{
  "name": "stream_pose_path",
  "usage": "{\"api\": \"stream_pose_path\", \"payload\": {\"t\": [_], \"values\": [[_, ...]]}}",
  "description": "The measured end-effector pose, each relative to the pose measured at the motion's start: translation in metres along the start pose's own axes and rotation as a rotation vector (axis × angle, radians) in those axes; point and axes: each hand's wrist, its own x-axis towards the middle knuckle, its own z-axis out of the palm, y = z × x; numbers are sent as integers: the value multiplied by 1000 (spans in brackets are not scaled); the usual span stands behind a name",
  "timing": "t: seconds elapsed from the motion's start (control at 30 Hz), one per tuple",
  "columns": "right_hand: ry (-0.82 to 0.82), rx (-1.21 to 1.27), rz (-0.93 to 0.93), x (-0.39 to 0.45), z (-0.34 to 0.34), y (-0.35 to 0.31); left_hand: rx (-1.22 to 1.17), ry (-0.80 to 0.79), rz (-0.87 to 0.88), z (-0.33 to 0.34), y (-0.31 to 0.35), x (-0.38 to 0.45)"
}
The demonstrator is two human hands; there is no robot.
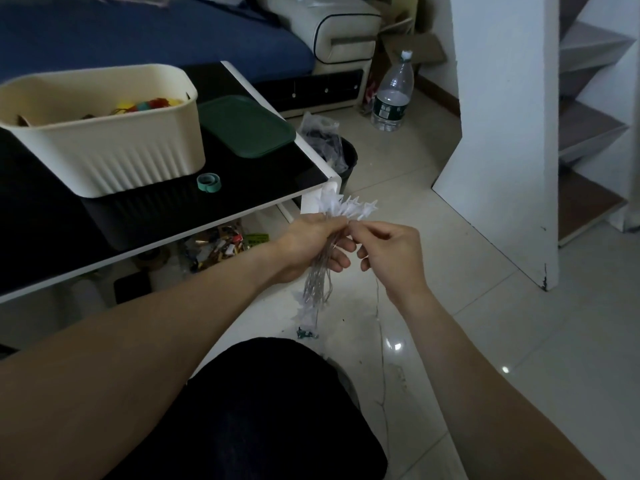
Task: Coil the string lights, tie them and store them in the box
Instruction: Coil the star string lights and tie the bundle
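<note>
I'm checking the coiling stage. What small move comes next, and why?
Probably fold one more loop into the bundle: the left hand grips the string lights, the right hand pinches the wire beside it, and a loose tail trails to the floor.

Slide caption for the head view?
Left hand holds coiled lights; right hand pinches the wire; box waits.

Two hands, left [313, 245] and right [389, 252]; one box [114, 157], one lid [244, 124], one tape roll [209, 182], one bottle [393, 95].

Dim, soft indoor light; small glare spots on floor tiles [450, 341], edges warped.
</note>
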Motion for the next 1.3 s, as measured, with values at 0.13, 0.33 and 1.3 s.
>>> {"api": "stream_pose_path", "payload": {"t": [0.13, 0.33, 1.3], "values": [[85, -24, -76, 1, 3, 0, 6, 46, 15, 4, -2, 1], [52, -59, -93, 0, 2, -5, 49, -37, -29, 2, 5, -2], [-44, -445, -132, -21, -20, 56, -197, 382, 143, -1, -3, 17]]}}
